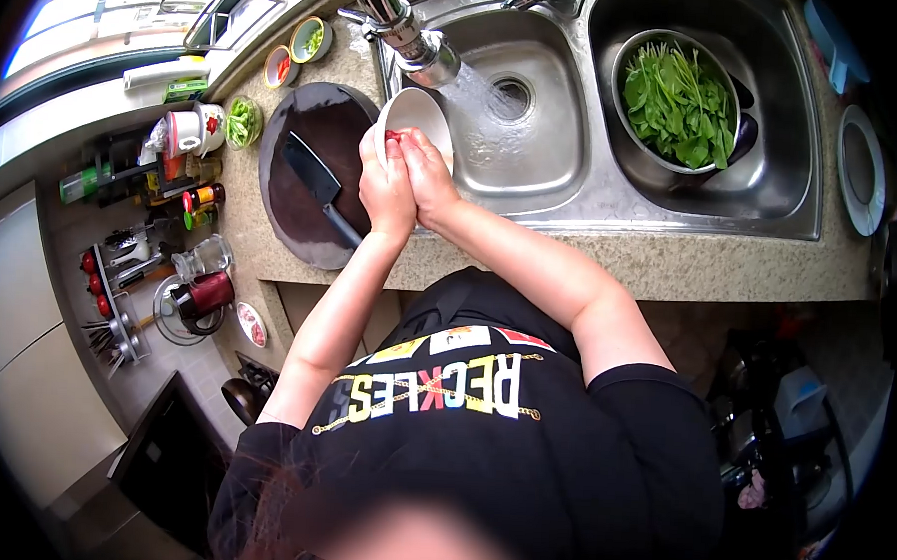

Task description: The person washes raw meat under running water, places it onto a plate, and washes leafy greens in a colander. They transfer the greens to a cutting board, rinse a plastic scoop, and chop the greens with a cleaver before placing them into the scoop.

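Observation:
My left hand (385,195) and my right hand (429,175) are pressed together, fingers closed, at the near side of a white bowl (423,111). The bowl is tilted between the round dark cutting board (297,203) and the left sink basin (559,145). Something small and red (393,135) shows at the fingertips; its kind cannot be made out. A black cleaver (312,169) lies on the board to the left of my hands. Water runs from the faucet (433,61) into the left basin, just right of the bowl.
In the right basin stands a metal bowl (617,108) of leafy greens (681,105), with dark eggplants (745,138) beside it. Small bowls of chopped green (312,40) and red pieces (282,68) sit behind the board. A small plate of meat (251,323) is at left.

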A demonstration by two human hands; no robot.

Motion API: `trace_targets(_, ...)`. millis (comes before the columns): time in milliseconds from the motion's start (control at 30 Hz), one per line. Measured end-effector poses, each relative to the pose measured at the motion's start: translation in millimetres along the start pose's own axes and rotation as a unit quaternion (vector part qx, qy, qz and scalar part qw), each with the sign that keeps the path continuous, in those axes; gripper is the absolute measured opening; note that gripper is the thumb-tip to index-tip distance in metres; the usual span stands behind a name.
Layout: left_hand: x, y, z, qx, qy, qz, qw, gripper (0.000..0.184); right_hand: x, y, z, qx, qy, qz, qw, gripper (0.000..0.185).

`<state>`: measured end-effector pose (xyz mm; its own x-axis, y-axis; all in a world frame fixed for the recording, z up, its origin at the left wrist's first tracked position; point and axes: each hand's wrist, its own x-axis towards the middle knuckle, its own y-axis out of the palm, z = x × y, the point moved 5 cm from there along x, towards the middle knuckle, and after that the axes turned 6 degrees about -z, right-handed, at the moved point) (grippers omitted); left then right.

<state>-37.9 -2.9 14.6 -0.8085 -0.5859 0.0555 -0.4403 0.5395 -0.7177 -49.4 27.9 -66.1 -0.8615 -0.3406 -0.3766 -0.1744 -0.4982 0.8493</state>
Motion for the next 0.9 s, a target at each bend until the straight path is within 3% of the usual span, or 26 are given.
trace_targets(367, 1, 3, 20, -0.053, 0.015, -0.014, 0.998, 0.031, 1, -4, -7, -0.053, -0.004, 0.001, 0.999, 0.019)
trace_targets(533, 2, 1, 46, -0.171, -0.013, 0.009, 0.985, 0.034, -7, 1, 6, -0.232, -0.064, -0.012, 0.971, 0.023)
trace_targets(700, 0, 6, 59, -0.407, -0.138, 0.024, 0.902, 0.036, -6, 3, 17, -0.215, -0.007, 0.015, 0.977, 0.037)
trace_targets(733, 0, 6, 65, -0.429, -0.153, 0.029, 0.890, 0.036, -6, 2, 18, -0.171, 0.030, 0.028, 0.984, 0.040)
trace_targets(867, 1, 10, 89, -0.525, -0.210, 0.046, 0.824, 0.037, -10, 0, 36, -0.179, 0.028, 0.053, 0.982, 0.038)
trace_targets(900, -1, 10, 89, -0.535, -0.220, 0.045, 0.815, 0.038, -20, 9, 46, -0.116, 0.091, 0.037, 0.988, 0.036)
